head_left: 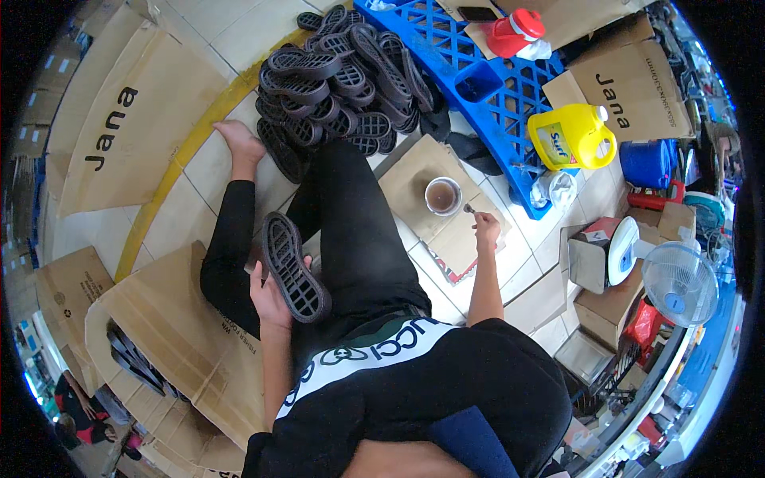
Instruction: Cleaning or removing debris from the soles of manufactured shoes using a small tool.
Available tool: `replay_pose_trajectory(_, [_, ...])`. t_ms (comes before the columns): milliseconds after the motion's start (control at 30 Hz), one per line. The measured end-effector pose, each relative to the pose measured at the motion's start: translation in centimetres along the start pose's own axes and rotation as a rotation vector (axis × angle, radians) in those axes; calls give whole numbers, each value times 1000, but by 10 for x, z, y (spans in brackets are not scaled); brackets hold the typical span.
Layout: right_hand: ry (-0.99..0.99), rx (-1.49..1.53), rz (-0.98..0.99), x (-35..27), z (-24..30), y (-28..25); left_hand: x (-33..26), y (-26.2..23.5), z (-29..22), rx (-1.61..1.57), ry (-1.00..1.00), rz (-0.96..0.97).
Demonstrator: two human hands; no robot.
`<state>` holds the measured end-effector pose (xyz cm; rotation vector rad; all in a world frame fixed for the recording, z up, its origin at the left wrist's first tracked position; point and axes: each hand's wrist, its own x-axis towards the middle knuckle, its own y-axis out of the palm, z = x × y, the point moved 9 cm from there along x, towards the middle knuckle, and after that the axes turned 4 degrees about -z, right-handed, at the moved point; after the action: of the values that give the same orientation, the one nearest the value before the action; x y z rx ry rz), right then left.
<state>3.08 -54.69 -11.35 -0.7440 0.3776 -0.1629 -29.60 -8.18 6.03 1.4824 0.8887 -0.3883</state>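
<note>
My left hand [271,301] is closed on a black shoe sole [295,269], holding it beside my thigh with its grid-like hollow side facing up. My right hand [487,229] pinches a small brush [469,209] whose dark tip is just right of a white cup [442,197]. Brownish liquid partly fills the cup, which stands on a flat piece of cardboard [402,185]. Beyond my legs lies a heap of similar black soles [307,64] on the tiled floor.
A blue plastic pallet [510,107] carries a red jug [515,33] and a phone [477,14]; a yellow jug [570,137] is at its edge. At left is an open carton [183,319] with soles inside. A white fan [680,284] stands at right.
</note>
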Motion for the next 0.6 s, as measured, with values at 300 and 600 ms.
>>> replay_pose_trajectory(300, [-339, 13, -109, -24, 115, 1, 2, 12, 4, 17, 35, 44])
replay_pose_trajectory(600, [79, 768, 406, -62, 188, 110, -17, 57, -2, 193, 77, 171])
